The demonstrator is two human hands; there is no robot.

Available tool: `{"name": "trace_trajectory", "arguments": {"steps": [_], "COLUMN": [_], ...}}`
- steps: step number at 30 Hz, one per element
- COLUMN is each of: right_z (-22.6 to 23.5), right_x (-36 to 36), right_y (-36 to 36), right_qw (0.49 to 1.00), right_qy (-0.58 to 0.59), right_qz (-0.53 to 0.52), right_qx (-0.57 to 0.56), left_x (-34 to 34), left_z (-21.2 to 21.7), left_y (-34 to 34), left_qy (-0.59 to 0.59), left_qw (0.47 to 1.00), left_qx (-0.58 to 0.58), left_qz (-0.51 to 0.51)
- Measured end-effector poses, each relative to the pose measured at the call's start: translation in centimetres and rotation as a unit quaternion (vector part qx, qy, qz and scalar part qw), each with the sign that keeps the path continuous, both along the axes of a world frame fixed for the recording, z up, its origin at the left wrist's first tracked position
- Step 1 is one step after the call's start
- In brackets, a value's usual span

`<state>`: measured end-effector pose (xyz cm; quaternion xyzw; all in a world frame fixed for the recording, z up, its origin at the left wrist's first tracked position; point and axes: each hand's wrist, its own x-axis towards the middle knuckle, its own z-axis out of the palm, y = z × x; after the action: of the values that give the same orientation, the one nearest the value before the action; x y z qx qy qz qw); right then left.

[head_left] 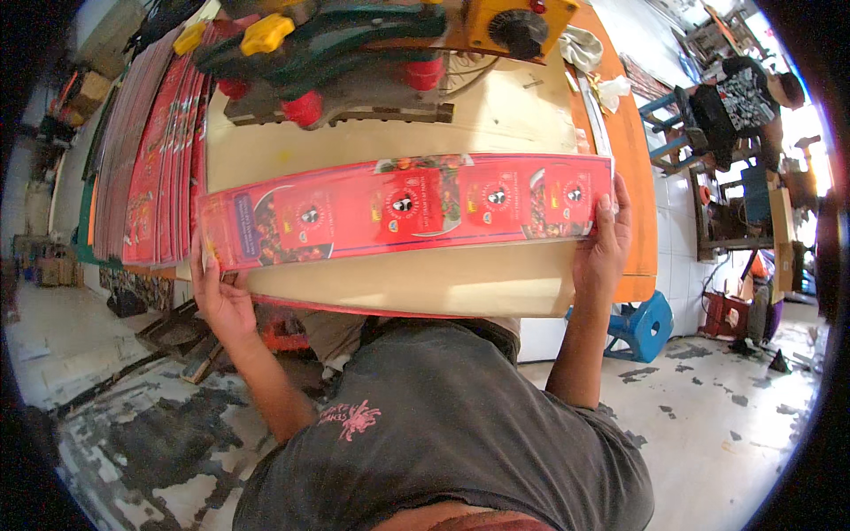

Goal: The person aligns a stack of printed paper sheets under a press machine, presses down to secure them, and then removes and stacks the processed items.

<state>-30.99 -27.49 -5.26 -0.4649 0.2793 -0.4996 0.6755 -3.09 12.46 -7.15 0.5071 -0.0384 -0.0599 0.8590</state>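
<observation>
Workshop, bench machine point(354, 53) (yellow knobs), stacked printed sheets point(150, 150)

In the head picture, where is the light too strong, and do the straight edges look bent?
Head view: daylight burns out at the far right edge near the seated person; the long red printed strip, held by the left hand and right hand, bows from fisheye distortion, as does the table edge; the corners are black; the strip is evenly lit and fairly sharp.

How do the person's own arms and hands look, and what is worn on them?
Both forearms are bare. The left hand and the right hand have no gloves, and no watch or ring shows. Short sleeves of a dark grey T-shirt, with a small pink print, end above the elbows.
</observation>
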Motion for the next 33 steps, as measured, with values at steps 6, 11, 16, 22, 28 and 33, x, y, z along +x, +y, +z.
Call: {"name": "trace_trajectory", "arguments": {"steps": [6,11,16,22,28,33], "right_z": [-1.8,-2.6,-2.6,-2.2,-0.4,1.5], "right_x": [-0.9,-2.1,-2.2,-1.9,0.5,-0.1], "right_y": [-1.3,-2.2,-2.4,-1.6,-0.3,0.8], "right_qw": [0.998,0.998,0.988,0.989,0.995,0.995], "right_qy": [0.029,0.028,0.094,0.090,0.027,0.014], "right_qz": [-0.006,-0.019,-0.016,-0.032,0.073,0.099], "right_qx": [-0.052,-0.056,-0.121,-0.109,-0.057,0.006], "left_x": [0.3,-0.5,-0.6,0.7,0.9,-0.9], "left_z": [-1.0,-0.1,-0.2,-3.3,-3.2,0.5], "left_y": [-0.4,-1.5,-1.7,-0.6,1.3,-2.9], "left_qy": [-0.009,-0.042,-0.006,0.048,0.086,0.073], "left_qw": [1.000,0.997,0.999,0.997,0.989,0.990], "left_qx": [-0.012,-0.033,-0.030,0.044,-0.082,-0.082], "left_qz": [0.008,-0.047,-0.017,0.041,0.086,0.093]}}
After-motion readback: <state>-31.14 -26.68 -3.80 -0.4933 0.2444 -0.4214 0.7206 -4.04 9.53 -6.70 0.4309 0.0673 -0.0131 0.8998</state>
